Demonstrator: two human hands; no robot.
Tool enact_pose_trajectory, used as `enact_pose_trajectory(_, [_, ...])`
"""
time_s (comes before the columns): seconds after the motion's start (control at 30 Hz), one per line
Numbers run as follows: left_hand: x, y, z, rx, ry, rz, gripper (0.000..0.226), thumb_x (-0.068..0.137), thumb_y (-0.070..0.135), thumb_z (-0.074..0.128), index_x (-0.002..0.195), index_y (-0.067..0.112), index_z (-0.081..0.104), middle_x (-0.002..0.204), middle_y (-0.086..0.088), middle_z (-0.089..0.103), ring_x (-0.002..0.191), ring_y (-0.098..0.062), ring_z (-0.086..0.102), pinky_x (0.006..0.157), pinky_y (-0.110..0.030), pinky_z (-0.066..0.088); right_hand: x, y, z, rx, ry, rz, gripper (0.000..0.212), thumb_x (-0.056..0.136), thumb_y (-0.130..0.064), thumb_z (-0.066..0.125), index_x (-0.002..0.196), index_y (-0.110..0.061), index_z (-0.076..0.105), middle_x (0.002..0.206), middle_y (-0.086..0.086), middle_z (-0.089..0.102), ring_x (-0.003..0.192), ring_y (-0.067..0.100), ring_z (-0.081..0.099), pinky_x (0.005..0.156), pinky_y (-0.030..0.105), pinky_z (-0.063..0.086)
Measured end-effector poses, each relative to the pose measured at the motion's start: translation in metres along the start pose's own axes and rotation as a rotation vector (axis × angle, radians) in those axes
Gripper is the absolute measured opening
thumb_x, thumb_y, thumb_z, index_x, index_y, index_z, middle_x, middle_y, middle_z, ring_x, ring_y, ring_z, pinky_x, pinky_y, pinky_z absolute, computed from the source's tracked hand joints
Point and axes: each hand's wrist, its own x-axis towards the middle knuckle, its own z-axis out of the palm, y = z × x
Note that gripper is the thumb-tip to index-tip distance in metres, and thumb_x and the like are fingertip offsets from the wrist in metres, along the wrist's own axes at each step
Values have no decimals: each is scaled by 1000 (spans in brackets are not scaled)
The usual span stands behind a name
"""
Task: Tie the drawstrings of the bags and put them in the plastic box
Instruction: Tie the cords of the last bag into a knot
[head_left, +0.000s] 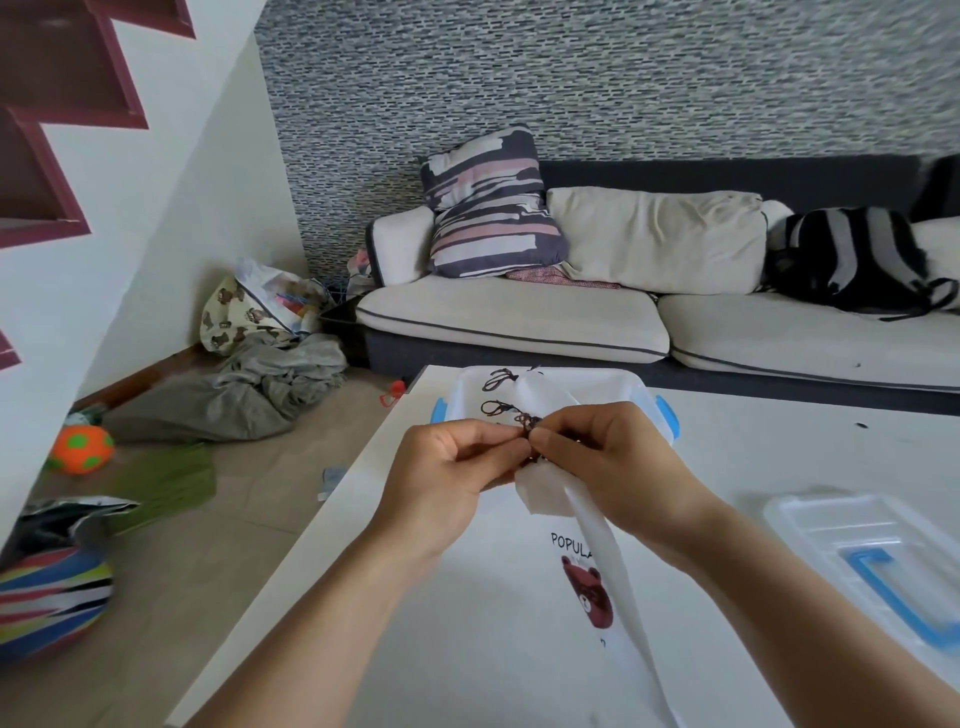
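Observation:
A white drawstring bag (582, 571) with a brown bear print and the word "POPULA" lies on the white table (467, 649) in front of me. Its gathered neck is raised between my hands. My left hand (447, 467) and my right hand (608, 462) both pinch the dark drawstring (530, 423) at the bag's neck, fingertips almost touching. Just behind my hands stands the clear plastic box (660, 410) with blue clips. Inside it lie white bags whose dark cords (498, 382) are tied in loops.
The box's clear lid (872, 551) with a blue handle lies on the table at the right. A sofa (519, 317) with cushions and a backpack stands behind the table. Clothes, bags and balls (83, 449) litter the floor at the left.

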Motion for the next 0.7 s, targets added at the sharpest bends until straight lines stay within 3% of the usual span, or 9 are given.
enact_pose_trajectory(0.1, [0,-2,2,-21,13,-28,12,92,6,66,92,5,78,90,-10,78,83,-15,74,79,-20,57,0,0,-3,-129,36,-53,20,96,-18,65,80,-14,77,76,9,73,65,19,60,64,37,50])
enact_pose_trajectory(0.2, [-1,-3,6,-44,-37,-59,22,100,8,56,94,5,77,96,-10,78,92,-15,73,87,-22,56,0,-1,-3,-252,99,-112,17,93,-16,68,79,-16,77,68,-2,72,58,8,59,56,20,46])
enact_pose_trajectory(0.33, [-3,1,12,-188,-56,-156,31,103,9,51,88,8,78,96,-7,78,90,-13,72,87,-23,56,1,-3,1,-419,145,-220,18,94,-13,65,79,-11,75,68,-5,69,70,8,59,60,14,43])
enact_pose_trajectory(0.53, [0,1,13,-88,16,-99,20,101,12,55,100,6,73,93,-4,76,87,-12,70,83,-24,54,-1,-2,2,-410,261,-322,14,89,-9,72,78,-13,78,60,-19,61,59,0,58,55,12,43])
enact_pose_trajectory(0.7, [-1,10,12,-393,33,-248,15,97,5,57,98,13,70,80,-2,73,68,-12,65,75,-27,50,0,-3,5,-307,234,-264,18,92,-10,69,77,-17,78,66,-12,70,63,1,62,58,8,41])
